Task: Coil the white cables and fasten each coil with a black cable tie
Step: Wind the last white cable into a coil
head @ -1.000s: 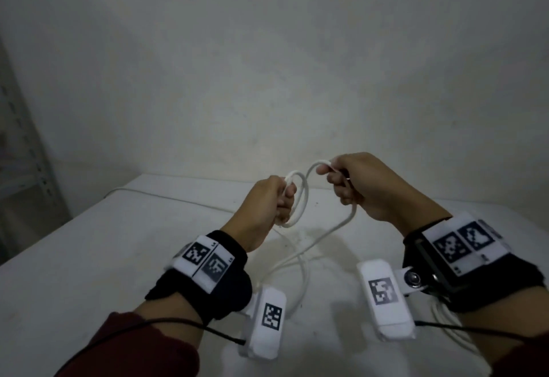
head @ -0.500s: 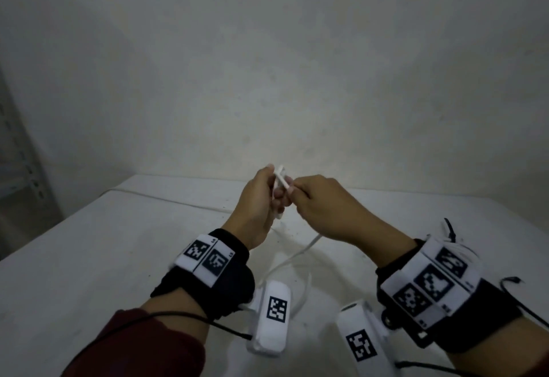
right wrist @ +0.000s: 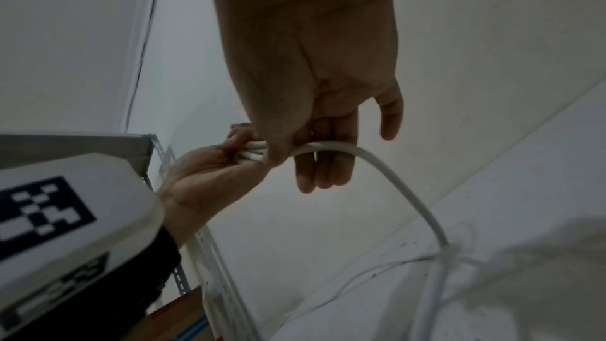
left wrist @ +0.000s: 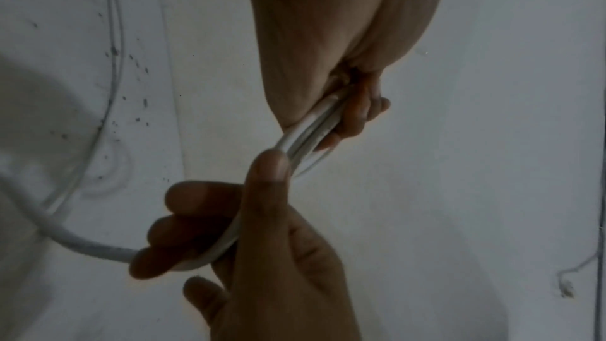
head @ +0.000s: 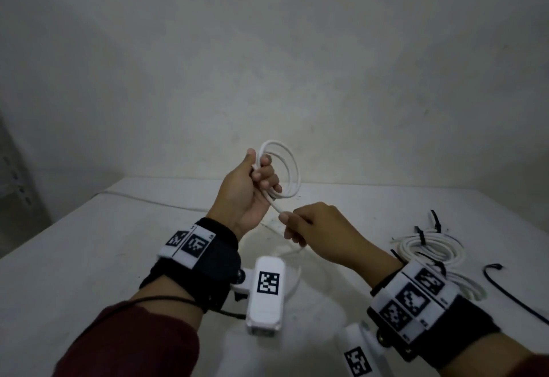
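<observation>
The right hand (head: 320,231) is the nearer one, low over the desk (head: 74,257). Its thumb and fingers pinch the white cable (head: 274,202) a little way below the loops. From that grip the cable runs up and to the left, straight into the left hand (head: 246,195). The other way, it drops down to the desk and trails off loose.

The left hand is higher and a bit farther off. Its grip is closed on the coil (head: 285,168), which stands up like a ring above its fingers. I think the next loop must swing up from the right hand to the left.

To the right on the white desk lie a finished coil (head: 430,247) and a loose black cable tie (head: 511,290). Behind is a bare pale wall (head: 267,49).
</observation>
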